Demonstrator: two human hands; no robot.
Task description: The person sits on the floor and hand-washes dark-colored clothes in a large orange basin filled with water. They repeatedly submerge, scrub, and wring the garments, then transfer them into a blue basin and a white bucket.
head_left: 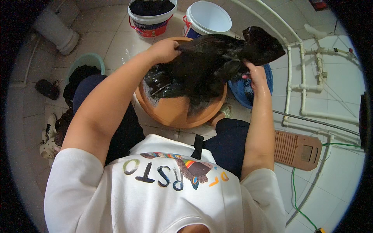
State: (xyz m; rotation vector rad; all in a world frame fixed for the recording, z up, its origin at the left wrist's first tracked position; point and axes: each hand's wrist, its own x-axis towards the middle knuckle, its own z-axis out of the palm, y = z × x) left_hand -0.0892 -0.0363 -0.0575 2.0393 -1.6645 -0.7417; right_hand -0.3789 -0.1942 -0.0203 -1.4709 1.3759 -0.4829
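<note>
A wet black garment (210, 62) is stretched between my two hands over an orange basin (171, 112). Its lower folds hang down into the basin, where some suds and water show. My left hand (165, 51) grips the cloth at its left edge, fingers curled into it. On the other side my right hand (256, 75) pinches the garment from below, with a bunched end of it standing up above the fingers. What kind of garment it is I cannot make out.
A blue basin (268, 77) stands right of the orange one. Behind are a white bucket of dark cloth (151, 17) and another white bucket (210, 17). At left is a pale green basin (97, 58) with dark cloth. A brown washboard (297, 150) and white pipes (303, 77) line the right.
</note>
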